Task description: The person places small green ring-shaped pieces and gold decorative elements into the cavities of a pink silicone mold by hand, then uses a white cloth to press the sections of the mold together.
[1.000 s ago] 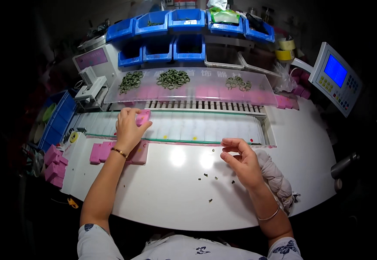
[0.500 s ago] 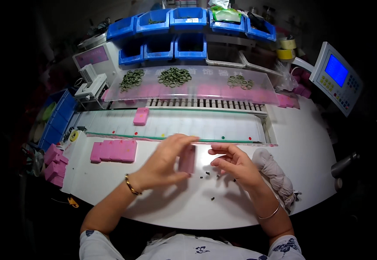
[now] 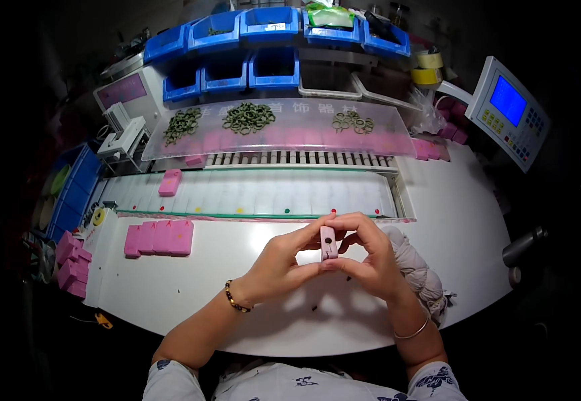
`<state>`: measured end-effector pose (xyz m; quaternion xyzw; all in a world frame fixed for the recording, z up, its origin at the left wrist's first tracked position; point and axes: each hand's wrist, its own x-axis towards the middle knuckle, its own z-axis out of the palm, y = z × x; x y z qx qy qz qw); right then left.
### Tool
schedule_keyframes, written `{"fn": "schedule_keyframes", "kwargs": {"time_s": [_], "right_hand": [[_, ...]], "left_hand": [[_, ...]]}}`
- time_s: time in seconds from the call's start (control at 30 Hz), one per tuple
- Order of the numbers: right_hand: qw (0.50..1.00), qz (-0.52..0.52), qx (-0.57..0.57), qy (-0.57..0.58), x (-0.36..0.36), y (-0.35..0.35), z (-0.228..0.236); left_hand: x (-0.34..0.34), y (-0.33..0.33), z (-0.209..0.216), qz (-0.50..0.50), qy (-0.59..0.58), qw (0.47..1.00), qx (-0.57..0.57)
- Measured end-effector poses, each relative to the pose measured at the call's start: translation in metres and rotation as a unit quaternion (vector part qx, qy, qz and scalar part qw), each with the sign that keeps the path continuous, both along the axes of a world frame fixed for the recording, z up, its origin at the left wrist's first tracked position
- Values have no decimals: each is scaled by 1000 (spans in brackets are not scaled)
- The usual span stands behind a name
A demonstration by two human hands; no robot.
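Note:
Both of my hands are raised over the white tabletop, closed around one pink rubber mould (image 3: 329,244). It stands on edge, its narrow side facing me, with a dark round hole and a thin slit showing. My left hand (image 3: 278,264) grips it from the left, thumb low and fingers at the top. From the other side my right hand (image 3: 372,259) holds it too, fingertips on the upper end and thumb near the bottom. Small dark bits lie on the table under my hands.
Beyond my hands runs a white belt (image 3: 257,190) with coloured dots, carrying another mould (image 3: 170,182). Pink moulds (image 3: 160,238) lie in a row at left. Green rings (image 3: 249,118) rest on a clear shelf. A grey cloth (image 3: 414,264) and control panel (image 3: 511,110) are at right.
My hands have come together on the pink mould, which my left hand alone held before. The belt and its mould have shifted left. The whole view has also moved slightly.

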<state>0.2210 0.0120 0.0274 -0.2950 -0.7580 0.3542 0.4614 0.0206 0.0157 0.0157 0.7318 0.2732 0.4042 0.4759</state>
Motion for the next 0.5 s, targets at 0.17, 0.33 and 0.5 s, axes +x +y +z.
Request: {"fn": "schedule_keyframes", "kwargs": {"time_s": [0.17,0.33,0.5], "right_hand": [[998,27,36,-45,4,-1,6],[978,-16,-153,137,2,-1,3],[990,-13,-63,123,-13,-5,-7]], "left_hand": [[-14,-1,0,-77,-67,989,-106],[-11,-1,4,-24,-260,940,-221],[0,-2,-4,2,-371,895,-247]]}}
